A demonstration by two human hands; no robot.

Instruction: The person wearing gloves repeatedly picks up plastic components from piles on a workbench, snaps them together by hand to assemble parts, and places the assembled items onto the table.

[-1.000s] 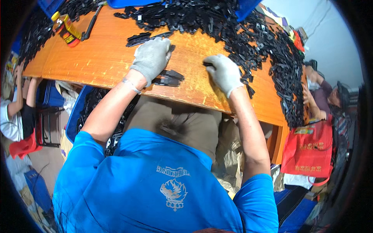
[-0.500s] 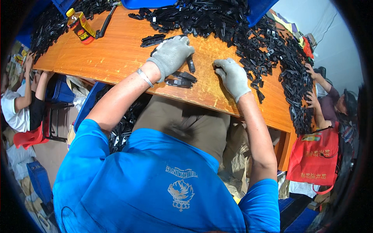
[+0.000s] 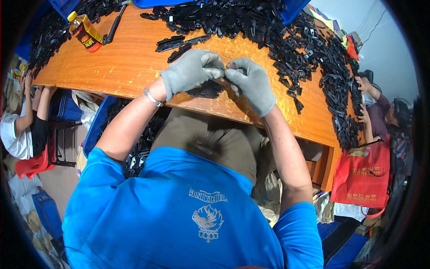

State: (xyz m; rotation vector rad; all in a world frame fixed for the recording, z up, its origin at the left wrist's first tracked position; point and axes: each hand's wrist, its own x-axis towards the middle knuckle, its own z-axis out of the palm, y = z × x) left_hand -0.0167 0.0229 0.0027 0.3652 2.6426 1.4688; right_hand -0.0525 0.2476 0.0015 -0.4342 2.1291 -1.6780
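Note:
Both my hands wear grey work gloves and meet above the near part of the wooden table. My left hand is closed in a pinch, its thumb and fingertips against those of the other hand. My right hand is pinched too, fingers curled inward. Whatever sits between the fingertips is too small and covered to make out. Below my left hand, partly hidden by it, lie black plastic parts near the table's edge. Just beyond that hand rest a few long black plastic pieces, apart from the big heap.
A large heap of black plastic parts spreads across the back and right of the table. At the left stand a drink bottle and a black-handled hammer. A red bag hangs at right. Co-workers sit on both sides.
My right hand has moved left and my left hand slightly down and right, so their fingertips now meet. A part by my left fingers no longer shows there. My view has shifted a little.

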